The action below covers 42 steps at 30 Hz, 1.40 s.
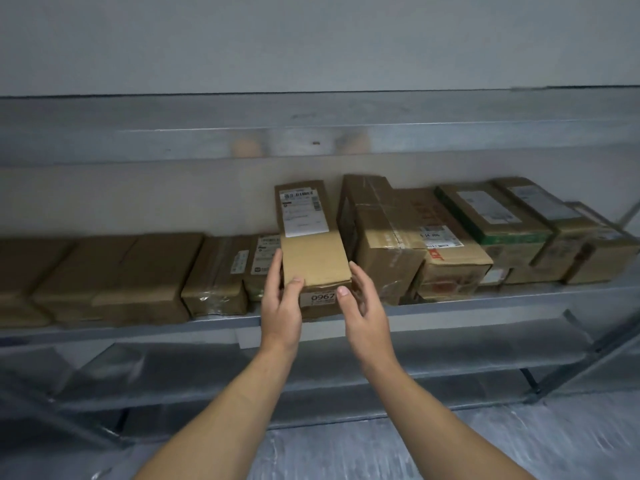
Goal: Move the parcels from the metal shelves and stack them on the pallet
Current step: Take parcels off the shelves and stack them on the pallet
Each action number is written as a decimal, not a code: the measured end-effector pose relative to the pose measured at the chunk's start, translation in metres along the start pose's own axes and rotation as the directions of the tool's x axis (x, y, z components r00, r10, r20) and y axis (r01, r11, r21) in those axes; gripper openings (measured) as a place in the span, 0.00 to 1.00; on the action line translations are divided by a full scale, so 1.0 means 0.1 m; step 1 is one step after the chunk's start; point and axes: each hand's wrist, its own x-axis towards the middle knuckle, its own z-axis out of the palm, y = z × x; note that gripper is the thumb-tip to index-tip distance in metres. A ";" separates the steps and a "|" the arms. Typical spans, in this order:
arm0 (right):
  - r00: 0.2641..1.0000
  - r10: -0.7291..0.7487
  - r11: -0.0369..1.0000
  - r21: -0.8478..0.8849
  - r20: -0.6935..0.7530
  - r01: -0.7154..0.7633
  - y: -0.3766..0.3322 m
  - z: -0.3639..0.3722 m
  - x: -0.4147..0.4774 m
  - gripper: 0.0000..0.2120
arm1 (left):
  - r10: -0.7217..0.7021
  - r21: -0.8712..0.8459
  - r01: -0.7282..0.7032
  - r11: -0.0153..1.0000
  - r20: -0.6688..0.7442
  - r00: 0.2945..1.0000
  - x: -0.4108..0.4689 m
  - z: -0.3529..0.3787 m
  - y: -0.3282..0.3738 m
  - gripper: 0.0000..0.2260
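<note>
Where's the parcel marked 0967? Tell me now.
Head view, centre: the parcel marked 0967 sits at the front edge of the metal shelf, held between left grip and right grip, with a taped carton on its right.

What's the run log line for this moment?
stage: pick | left hand: grips narrow brown cardboard parcel, left side | right hand: grips right side | pallet: not in view
</note>
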 end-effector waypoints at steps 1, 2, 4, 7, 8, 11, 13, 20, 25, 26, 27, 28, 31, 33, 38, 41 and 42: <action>1.000 -0.010 1.000 0.002 0.011 0.010 -0.01 0.01 0.00 0.23 | 0.021 -0.001 -0.021 1.000 -0.015 1.000 -0.03 -0.01 0.02 0.23; 1.000 -0.017 1.000 0.007 0.022 0.017 -0.02 0.03 -0.01 0.24 | 0.044 0.002 -0.044 0.999 -0.029 0.999 -0.05 -0.03 0.04 0.23; 0.998 -0.024 1.000 0.020 0.052 0.023 -0.06 0.09 -0.01 0.25 | 0.081 0.025 -0.080 0.996 -0.050 0.995 -0.12 -0.08 0.09 0.23; 0.993 -0.038 0.999 0.021 0.113 0.036 -0.12 0.24 -0.02 0.25 | 0.120 0.056 -0.115 0.992 -0.101 0.988 -0.24 -0.25 0.12 0.23; 0.989 -0.046 0.999 0.025 0.137 0.043 -0.13 0.31 -0.03 0.25 | 0.126 0.058 -0.119 0.991 -0.123 0.984 -0.27 -0.33 0.13 0.22; 0.972 -0.061 0.998 0.035 0.228 0.055 -0.18 0.59 -0.09 0.25 | 0.151 0.060 -0.142 0.988 -0.190 0.970 -0.36 -0.63 0.18 0.22; 0.953 -0.067 0.997 0.051 0.296 0.054 -0.22 0.83 -0.16 0.26 | 0.164 0.073 -0.150 0.986 -0.256 0.953 -0.42 -0.88 0.22 0.22; 0.849 -0.110 0.991 0.119 0.517 0.056 -0.37 1.97 -0.58 0.28 | 0.217 0.117 -0.183 0.976 -0.460 0.861 -0.68 -2.05 0.45 0.23; 0.741 -0.174 0.982 0.171 0.648 0.080 -0.55 2.96 -1.10 0.28 | 0.273 0.191 -0.199 0.961 -0.559 0.783 -1.01 -3.14 0.65 0.25; 0.717 -0.180 0.981 0.181 0.673 0.076 -0.58 3.17 -1.23 0.28 | 0.279 0.205 -0.194 0.959 -0.583 0.763 -1.09 -3.37 0.69 0.24; 0.694 -0.184 0.979 0.190 0.696 0.070 -0.60 3.39 -1.36 0.28 | 0.286 0.220 -0.189 0.957 -0.609 0.740 -1.18 -3.61 0.72 0.24; 0.672 -0.188 0.978 0.197 0.716 0.065 -0.64 3.60 -1.50 0.28 | 0.297 0.235 -0.188 0.954 -0.632 0.716 -1.26 -3.85 0.76 0.23; 0.601 -0.201 0.976 0.209 0.774 0.057 -0.73 4.26 -1.96 0.28 | 0.313 0.269 -0.168 0.948 -0.695 0.647 -1.55 -4.56 0.91 0.23; 0.550 -0.215 0.972 0.228 0.807 0.045 -0.80 4.66 -2.29 0.27 | 0.318 0.281 -0.158 0.947 -0.732 0.603 -1.77 -4.99 1.02 0.23; 0.395 -0.248 0.961 0.275 0.884 -0.013 -0.99 5.45 -3.06 0.27 | 0.340 0.307 -0.149 0.940 -0.814 0.470 -2.34 -5.84 1.23 0.23; 0.308 -0.269 0.956 0.292 0.913 -0.032 -1.06 5.81 -3.41 0.27 | 0.347 0.320 -0.135 0.938 -0.851 0.394 -2.60 -6.23 1.29 0.23; 0.280 -0.272 0.955 0.294 0.921 -0.040 -1.07 5.93 -3.51 0.27 | 0.343 0.320 -0.125 0.939 -0.864 0.369 -2.67 -6.33 1.31 0.22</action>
